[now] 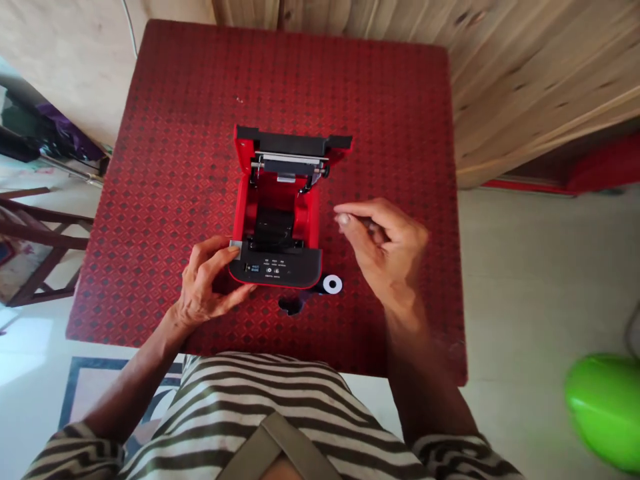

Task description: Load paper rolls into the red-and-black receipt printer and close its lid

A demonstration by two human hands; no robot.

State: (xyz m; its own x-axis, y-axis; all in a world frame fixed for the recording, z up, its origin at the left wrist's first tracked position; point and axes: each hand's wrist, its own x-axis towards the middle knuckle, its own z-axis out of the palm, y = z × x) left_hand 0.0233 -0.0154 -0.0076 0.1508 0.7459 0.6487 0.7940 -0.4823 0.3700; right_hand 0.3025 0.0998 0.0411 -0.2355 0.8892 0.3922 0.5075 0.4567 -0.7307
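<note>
A red and black printer [276,267] stands on the table with its lid [293,145] raised and its inner bay exposed. My left hand [207,277] grips the near left corner of the printer, fingers on top and thumb at the front edge. To the right of the printer my right hand [383,243] hovers with thumb and index fingertips together; whether something small is between them I cannot make out. A white paper roll [333,285] with a dark core lies by the printer's near right corner, and a dark object [291,305] sits just left of it.
The table [400,113] has a red patterned cover. A wooden wall [525,73] rises behind and to the right. At the left is a dark wooden chair [47,247]; a bright green object [607,407] is on the floor at the right.
</note>
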